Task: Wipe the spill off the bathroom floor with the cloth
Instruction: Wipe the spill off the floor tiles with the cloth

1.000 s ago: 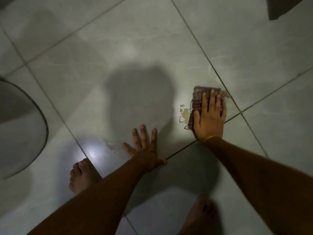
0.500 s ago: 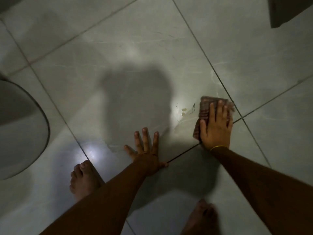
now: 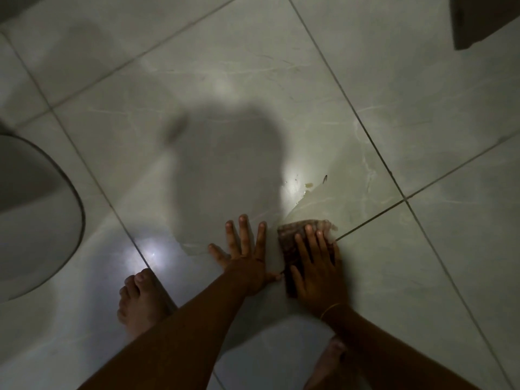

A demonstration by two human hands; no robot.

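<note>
A folded brownish checked cloth (image 3: 289,240) lies flat on the pale tiled floor, pressed down by my right hand (image 3: 316,266), palm and fingers spread over it. A wet smear (image 3: 320,204) runs from the cloth's far edge up to a few small yellowish drops of spill (image 3: 309,184). My left hand (image 3: 247,254) rests flat on the floor just left of the cloth, fingers apart, holding nothing. Its thumb nearly touches the cloth's near-left corner.
My bare left foot (image 3: 139,302) stands at lower left, my right foot (image 3: 334,364) at the bottom under my right forearm. A round grey-rimmed fixture (image 3: 42,209) sits at the left edge. A dark cabinet corner (image 3: 484,18) shows at top right. Dark grout lines cross the floor.
My right hand has dragged the cloth toward me, from beside the spill to next to my left hand. Most of the puddle is gone, leaving a wet smear and a few drops.
</note>
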